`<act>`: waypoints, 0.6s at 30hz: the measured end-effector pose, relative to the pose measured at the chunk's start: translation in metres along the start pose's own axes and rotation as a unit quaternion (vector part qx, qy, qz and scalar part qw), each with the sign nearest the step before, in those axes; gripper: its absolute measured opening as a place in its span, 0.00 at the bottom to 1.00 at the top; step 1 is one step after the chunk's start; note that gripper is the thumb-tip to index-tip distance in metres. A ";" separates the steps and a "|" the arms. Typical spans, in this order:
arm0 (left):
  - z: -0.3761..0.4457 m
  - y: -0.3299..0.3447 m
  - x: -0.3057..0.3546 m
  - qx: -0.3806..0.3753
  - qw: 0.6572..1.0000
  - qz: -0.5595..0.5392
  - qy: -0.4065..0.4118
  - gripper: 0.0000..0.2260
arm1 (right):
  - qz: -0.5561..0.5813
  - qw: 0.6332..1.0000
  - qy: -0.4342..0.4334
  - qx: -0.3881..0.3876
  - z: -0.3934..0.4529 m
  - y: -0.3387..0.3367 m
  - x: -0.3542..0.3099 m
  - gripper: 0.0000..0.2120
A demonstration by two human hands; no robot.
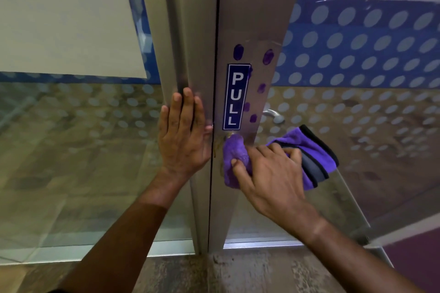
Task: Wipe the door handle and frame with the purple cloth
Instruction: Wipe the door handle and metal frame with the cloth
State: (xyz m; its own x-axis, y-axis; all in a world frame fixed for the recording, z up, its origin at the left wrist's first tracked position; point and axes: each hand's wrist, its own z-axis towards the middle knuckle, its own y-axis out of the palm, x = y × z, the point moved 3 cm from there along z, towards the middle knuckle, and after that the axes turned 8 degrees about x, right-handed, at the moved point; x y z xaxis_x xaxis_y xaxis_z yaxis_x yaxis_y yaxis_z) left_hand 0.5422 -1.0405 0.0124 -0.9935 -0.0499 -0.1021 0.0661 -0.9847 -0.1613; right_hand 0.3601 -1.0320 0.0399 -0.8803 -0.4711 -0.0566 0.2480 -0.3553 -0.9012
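Purple cloth (pixel 234 152): bunched under the right hand (pixel 269 181) at centre frame, pressed on the metal door frame (pixel 252 19) just below the blue PULL sticker (pixel 235 97); its loose end trails right.
Right hand: fingers curled, gripping the cloth, forearm entering from lower right.
Left hand (pixel 184 135): open and flat, fingers up, holding nothing, palm on the adjoining frame post (pixel 188 31) left of the seam.
Door handle (pixel 275 115): silver lever just right of the sticker, above the cloth.
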 end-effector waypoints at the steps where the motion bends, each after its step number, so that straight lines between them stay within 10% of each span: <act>1: 0.000 0.000 0.000 0.000 1.000 0.003 0.001 0.28 | 0.007 1.000 0.010 0.002 0.002 0.000 -0.001 0.21; 13: 0.002 0.001 0.001 -0.002 1.000 0.004 0.001 0.29 | 0.111 0.988 0.056 0.095 0.006 0.002 -0.016 0.13; 18: 0.000 0.001 0.001 0.003 1.000 0.007 -0.005 0.28 | 0.063 0.994 -0.068 0.051 -0.006 0.002 0.008 0.19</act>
State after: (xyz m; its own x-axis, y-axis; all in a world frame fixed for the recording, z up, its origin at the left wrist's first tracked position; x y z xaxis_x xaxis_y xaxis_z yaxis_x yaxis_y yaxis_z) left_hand 0.5413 -1.0411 0.0126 -0.9933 -0.0661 -0.0948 0.0802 -0.9848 -0.1540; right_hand 0.3510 -1.0315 0.0352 -0.7786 -0.6194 -0.1010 0.3983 -0.3634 -0.8422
